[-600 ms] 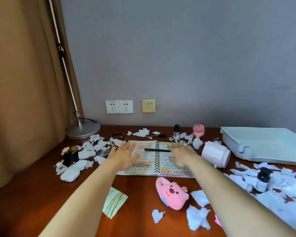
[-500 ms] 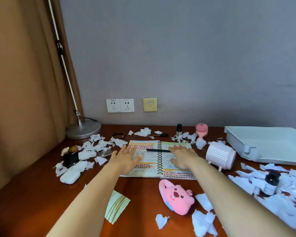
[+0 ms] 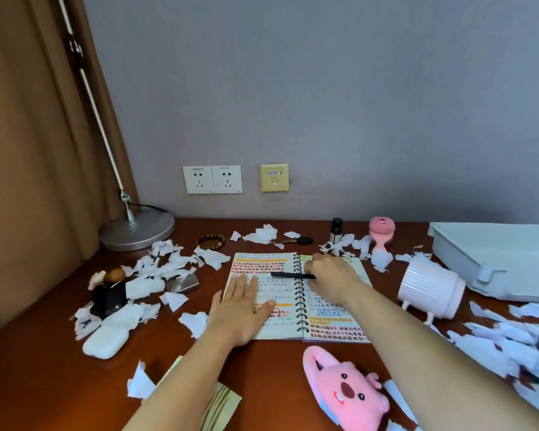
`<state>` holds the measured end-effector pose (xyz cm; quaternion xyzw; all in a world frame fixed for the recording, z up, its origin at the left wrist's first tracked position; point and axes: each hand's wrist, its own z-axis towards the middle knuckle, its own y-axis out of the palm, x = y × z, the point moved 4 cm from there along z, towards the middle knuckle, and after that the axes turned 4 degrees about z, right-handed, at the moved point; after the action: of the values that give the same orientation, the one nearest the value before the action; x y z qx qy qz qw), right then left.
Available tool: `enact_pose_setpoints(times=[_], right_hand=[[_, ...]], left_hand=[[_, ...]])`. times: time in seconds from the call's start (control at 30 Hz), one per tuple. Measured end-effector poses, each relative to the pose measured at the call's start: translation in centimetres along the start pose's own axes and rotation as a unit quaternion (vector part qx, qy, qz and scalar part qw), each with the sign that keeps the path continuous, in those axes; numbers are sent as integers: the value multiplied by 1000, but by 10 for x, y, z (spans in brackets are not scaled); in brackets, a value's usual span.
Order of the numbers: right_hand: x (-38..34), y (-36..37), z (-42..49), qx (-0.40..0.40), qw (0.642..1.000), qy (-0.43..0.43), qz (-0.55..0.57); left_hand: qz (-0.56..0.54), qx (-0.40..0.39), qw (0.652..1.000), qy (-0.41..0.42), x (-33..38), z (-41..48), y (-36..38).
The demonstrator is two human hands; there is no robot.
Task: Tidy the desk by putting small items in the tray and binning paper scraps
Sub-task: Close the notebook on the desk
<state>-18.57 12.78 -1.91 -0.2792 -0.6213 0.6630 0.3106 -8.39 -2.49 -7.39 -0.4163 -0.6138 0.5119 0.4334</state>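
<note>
An open spiral notebook [image 3: 280,325] lies mid-desk with a black pen [image 3: 288,275] across its spine. My left hand [image 3: 240,309] rests flat on the left page, fingers apart. My right hand [image 3: 330,275] is over the right page, its thumb and fingers curled around the pen's right end. White paper scraps are piled at the left [image 3: 156,269] and at the right [image 3: 495,334]. The pale blue tray [image 3: 495,259] sits at the far right. Small items include a pink plush [image 3: 346,393], a white earbud case [image 3: 106,340] and a bead bracelet [image 3: 210,241].
A white ribbed container [image 3: 430,289] lies on its side between notebook and tray. A small dark bottle [image 3: 336,228], pink brush [image 3: 381,231] and key [image 3: 299,241] stand near the wall. A lamp base [image 3: 137,230] fills the back-left corner. A striped card [image 3: 218,402] lies under my left forearm.
My left hand slid right onto the left page. My right hand went from flat on the page to fingers curled at the pen's end. The view shifted closer.
</note>
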Motion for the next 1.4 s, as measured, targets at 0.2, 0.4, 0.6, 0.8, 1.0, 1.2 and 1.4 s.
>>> enact_pose_setpoints(times=[0.2,0.4,0.6,0.8,1.0,1.2,1.4], right_hand=[[-3,-1,0,-17,999,5,35],[16,-6,-11,-45,982,104,153],[15,-9,-22,-103,940,170,278],[-5,7,-14,-139,906,169,362],[-9,13,-8,-118,909,147,371],[-13,14,-12,-127,907,136,377],[-20,20,-9,-133,899,138,395]], left_hand=[[-2,4,1000,0,0,0,1],[-5,4,1000,1,-1,0,0],[-9,7,1000,5,-1,-1,0],[-19,18,1000,-9,0,-1,0],[-91,34,992,-87,-5,1,-3],[-270,32,954,-123,-11,14,-30],[-361,74,920,-136,-29,13,-77]])
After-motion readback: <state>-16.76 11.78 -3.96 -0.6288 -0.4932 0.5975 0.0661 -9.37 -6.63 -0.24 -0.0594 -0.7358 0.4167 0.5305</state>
